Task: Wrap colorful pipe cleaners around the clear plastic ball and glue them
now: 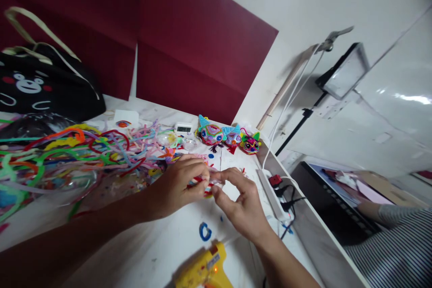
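Between my two hands is a small craft piece (208, 190) with red, white and some other coloured pipe cleaner on it, mostly covered by fingers. My left hand (184, 182) is closed round it from the left, thumb and fingers pressed together. From the right, my right hand (243, 200) pinches at its edge, with thumb and index finger bent towards it. Below the hands lies a blue curl of pipe cleaner (205, 231). A yellow glue gun (205, 267) with a lit orange light rests on the white table (145, 243) at the front.
Tangled coloured pipe cleaners (77, 153) cover the left side. Several decorated animal-head crafts (212, 134) and a small digital clock (183, 128) stand behind. A power strip (274, 195) with cords lies right. A black bag (50, 81) sits back left; a person's striped sleeve (401, 225) shows right.
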Available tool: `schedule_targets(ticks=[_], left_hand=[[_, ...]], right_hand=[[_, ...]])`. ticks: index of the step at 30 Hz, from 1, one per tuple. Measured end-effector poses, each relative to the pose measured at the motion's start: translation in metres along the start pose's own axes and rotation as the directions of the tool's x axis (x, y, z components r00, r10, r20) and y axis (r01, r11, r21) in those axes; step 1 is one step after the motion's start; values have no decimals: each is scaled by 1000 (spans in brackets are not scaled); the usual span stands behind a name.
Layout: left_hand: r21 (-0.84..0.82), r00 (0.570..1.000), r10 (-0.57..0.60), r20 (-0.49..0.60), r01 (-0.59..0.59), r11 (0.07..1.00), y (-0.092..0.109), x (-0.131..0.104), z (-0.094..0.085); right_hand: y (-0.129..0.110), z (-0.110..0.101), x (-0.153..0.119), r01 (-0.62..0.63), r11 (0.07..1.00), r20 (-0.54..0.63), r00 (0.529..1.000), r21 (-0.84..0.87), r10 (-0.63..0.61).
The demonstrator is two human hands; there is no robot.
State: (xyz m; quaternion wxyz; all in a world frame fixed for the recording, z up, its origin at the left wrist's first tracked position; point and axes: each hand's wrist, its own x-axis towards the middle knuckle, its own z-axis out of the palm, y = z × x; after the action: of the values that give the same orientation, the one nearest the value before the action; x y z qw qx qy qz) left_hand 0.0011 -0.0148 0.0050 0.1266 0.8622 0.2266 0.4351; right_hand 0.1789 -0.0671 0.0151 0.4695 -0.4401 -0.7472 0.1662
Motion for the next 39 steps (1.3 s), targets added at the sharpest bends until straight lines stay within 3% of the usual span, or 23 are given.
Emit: schedule_targets(ticks=[7,16,24,31,39], left_hand=[[32,999,-16,45,14,999,6,1,-3],[44,1000,16,25,-17,999,5,1,-1],[11,999,21,27,-22,1000,4,1,1],[-60,1000,-6,15,7,998,-2,-1,3],[-67,999,-33,13,34,997,0,0,2]], right_hand=[[-2,2,1,-102,991,-19,994,85,104],[2,6,1,-196,958,-31,978,211,207],[1,6,2,-205,948,-16,976,244,215],[2,-1,3,-264,925,79,965,274,252],[1,-2,3,-313,905,109,950,287,293]])
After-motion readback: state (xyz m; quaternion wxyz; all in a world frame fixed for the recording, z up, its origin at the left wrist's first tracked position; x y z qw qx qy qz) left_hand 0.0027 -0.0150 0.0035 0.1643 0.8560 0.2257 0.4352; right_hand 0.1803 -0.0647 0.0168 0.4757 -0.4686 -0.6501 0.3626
